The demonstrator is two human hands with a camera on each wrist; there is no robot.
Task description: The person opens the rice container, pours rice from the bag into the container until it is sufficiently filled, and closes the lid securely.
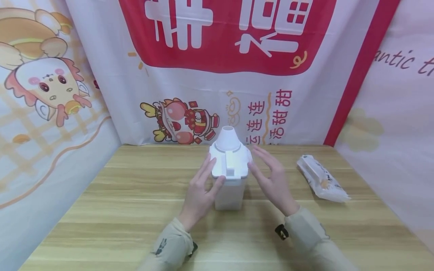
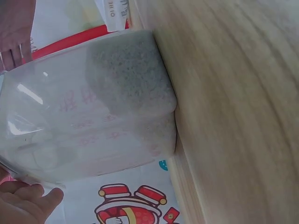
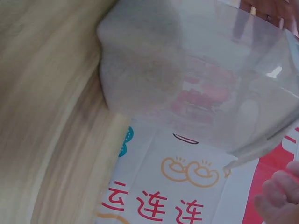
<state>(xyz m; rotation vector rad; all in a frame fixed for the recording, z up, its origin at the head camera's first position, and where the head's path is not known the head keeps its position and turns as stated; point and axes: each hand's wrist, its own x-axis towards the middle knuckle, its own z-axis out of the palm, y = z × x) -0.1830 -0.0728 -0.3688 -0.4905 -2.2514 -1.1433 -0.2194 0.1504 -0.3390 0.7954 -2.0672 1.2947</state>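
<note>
A translucent plastic storage container (image 1: 229, 196) stands upright on the table. Its white lid (image 1: 218, 162) carries a white cone-shaped spout or cap (image 1: 227, 140) at the back and a raised tab in front. Greyish grainy contents (image 2: 133, 77) fill the lower part, as the left wrist view shows. At the lid's left side, my left hand (image 1: 200, 191) touches the edge with fingers extended and the thumb near the front corner. My right hand (image 1: 274, 183) is at the right side, fingers fairly straight, close to the lid's edge; whether every fingertip touches is unclear.
A crumpled clear plastic package (image 1: 322, 180) with dark print lies on the right of the wooden table (image 1: 135, 210). A printed cloth (image 1: 190, 94) with red lettering hangs behind the table. Other printed cloths flank it on both sides.
</note>
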